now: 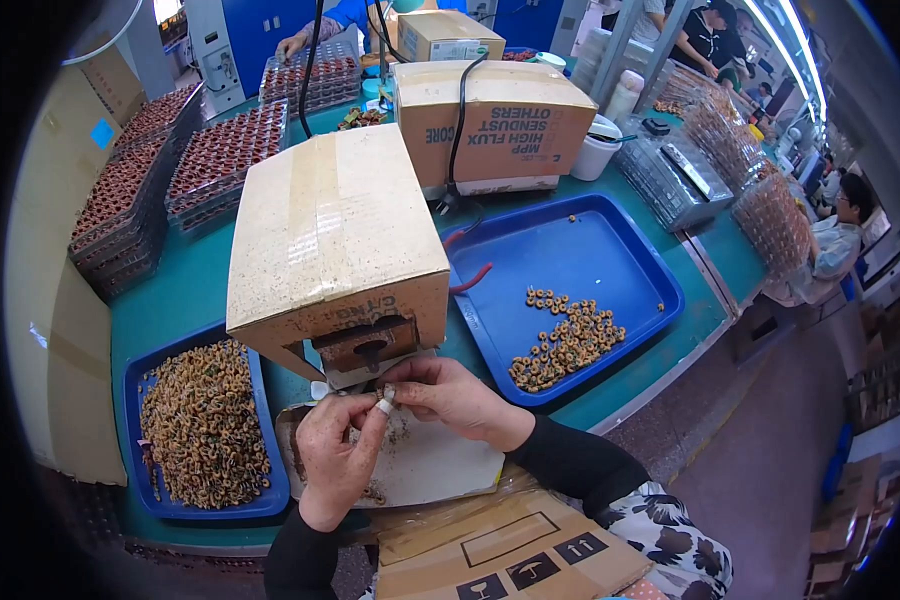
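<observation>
Rings, small and wound in coppery wire, were the work in hand, though the one between the fingers was too small to see clearly. Both hands met just below the slot [370, 350] in the front of a cardboard-covered machine [335, 235]. The left hand [335, 455] had its fingers curled, thumb and taped forefinger pressed together at the tip as if pinching something tiny. The right hand [450, 395] was curled too, its fingertips touching those of the left; what they pinched could not be told. Under the hands lay a dirty white sheet [430, 465] scattered with dark bits.

On the person's left sat a blue tray [135, 400] heaped full of rings [205, 425]. On the right a larger blue tray [620, 250] held a much smaller pile of rings [565, 340] near its front edge. A red wire [470, 278] hung over that tray's near corner. Stacked clear trays of rings [220, 155] stood further back on the green table [185, 280], beside cardboard boxes [495, 120].
</observation>
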Action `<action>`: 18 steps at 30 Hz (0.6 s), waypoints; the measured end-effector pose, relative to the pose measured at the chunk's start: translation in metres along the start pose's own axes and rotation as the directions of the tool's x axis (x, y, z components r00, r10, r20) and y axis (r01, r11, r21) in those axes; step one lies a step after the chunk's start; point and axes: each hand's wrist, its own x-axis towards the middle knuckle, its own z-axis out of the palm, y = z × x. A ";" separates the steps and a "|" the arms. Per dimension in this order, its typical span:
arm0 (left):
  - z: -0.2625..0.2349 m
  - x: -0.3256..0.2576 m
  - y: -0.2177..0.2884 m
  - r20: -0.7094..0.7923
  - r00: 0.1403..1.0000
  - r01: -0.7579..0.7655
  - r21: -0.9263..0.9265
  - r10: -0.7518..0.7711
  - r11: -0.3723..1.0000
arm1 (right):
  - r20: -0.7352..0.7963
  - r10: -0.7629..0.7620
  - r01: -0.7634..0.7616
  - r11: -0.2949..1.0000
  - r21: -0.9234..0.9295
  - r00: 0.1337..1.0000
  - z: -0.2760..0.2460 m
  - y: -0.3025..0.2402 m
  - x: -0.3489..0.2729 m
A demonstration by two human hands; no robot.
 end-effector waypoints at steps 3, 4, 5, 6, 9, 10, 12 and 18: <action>0.001 0.004 0.001 -0.001 1.000 -0.004 0.033 0.004 0.999 | -0.051 0.031 -0.032 0.999 -0.029 0.998 0.004 -0.004 0.001; -0.001 0.003 0.001 -0.001 1.000 -0.004 0.058 0.004 0.998 | -0.036 0.058 -0.058 0.998 -0.014 0.998 0.004 -0.002 0.001; -0.001 0.004 0.002 -0.009 1.000 -0.024 0.059 0.025 0.998 | -0.067 0.034 -0.036 0.999 -0.022 0.997 0.004 -0.003 0.001; 0.000 0.007 0.002 -0.013 1.000 0.004 0.085 -0.003 0.996 | -0.095 0.013 -0.016 0.999 -0.029 0.995 0.003 -0.005 0.001; 0.003 0.008 0.002 -0.023 1.000 -0.019 0.083 0.021 0.996 | -0.120 -0.005 -0.001 0.998 -0.056 0.993 0.002 -0.010 -0.004; 0.006 0.009 0.001 -0.023 0.999 -0.031 0.030 0.031 0.999 | -0.128 -0.015 0.010 0.999 -0.036 0.992 0.000 -0.011 -0.005; 0.008 0.010 0.002 -0.035 0.999 -0.023 0.001 0.023 1.000 | -0.116 0.012 -0.011 1.000 0.012 0.993 0.002 -0.014 -0.005; 0.004 0.007 0.001 -0.054 0.996 -0.071 -0.009 0.071 0.997 | -0.078 -0.011 0.016 0.998 0.056 0.997 0.005 -0.013 -0.003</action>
